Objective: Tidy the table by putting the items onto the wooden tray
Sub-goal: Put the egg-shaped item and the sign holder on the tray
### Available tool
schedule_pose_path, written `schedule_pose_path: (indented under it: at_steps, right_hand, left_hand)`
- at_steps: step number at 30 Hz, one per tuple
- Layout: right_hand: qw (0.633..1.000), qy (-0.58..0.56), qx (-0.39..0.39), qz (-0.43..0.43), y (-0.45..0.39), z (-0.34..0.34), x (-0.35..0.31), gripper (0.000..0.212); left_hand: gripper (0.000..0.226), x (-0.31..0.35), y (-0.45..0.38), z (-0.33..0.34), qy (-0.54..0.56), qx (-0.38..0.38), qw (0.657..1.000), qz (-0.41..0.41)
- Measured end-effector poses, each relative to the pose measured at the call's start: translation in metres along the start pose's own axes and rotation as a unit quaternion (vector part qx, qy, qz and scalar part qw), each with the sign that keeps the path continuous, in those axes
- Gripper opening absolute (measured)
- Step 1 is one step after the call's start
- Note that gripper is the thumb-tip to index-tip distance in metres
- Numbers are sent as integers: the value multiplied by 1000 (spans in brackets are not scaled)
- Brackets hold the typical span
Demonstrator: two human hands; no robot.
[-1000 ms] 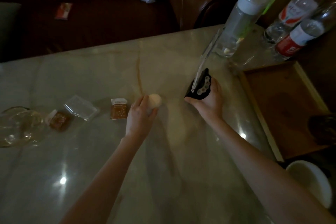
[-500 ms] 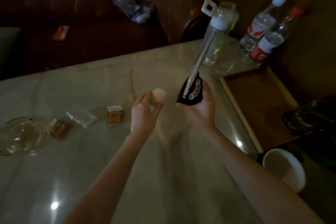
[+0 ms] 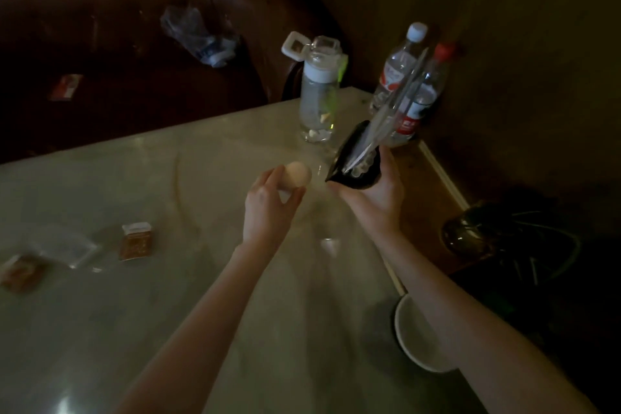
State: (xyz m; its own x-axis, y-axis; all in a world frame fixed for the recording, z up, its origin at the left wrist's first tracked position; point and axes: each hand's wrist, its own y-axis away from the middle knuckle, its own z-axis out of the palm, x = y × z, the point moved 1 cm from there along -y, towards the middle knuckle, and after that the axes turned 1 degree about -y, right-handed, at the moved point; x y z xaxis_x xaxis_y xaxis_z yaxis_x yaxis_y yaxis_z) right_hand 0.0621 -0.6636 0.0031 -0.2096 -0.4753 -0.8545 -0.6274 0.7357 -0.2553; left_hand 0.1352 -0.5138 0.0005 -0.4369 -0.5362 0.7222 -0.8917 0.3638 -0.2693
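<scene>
Head view: left hand (image 3: 268, 212) at frame centre gripping pale egg-shaped item (image 3: 297, 174) with fingertips curled round it, raised over marble table (image 3: 100, 329). Right hand (image 3: 378, 190) gripping black-based item (image 3: 356, 161), fingers wrapping its underside. Wooden tray (image 3: 437, 171) lying at right, mostly hidden. Two snack packets (image 3: 136, 241) lying at left.
</scene>
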Motion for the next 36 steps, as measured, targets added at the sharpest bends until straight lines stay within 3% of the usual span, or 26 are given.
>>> schedule_pose_path:
  at_steps: [8, 19, 36]
  right_hand:
    - [995, -31, -12, 98, -42, -45, 60, 107]
    - [986, -106, 58, 113, -72, -45, 124, 109]
    - [982, -114, 51, 145, -81, -28, 166, 94]
  left_hand:
    - [46, 39, -11, 82, -2, -36, 999, 14]
    - [37, 43, -19, 160, -53, -59, 996, 25]
    - [54, 29, -19, 194, -78, -58, 995, -11]
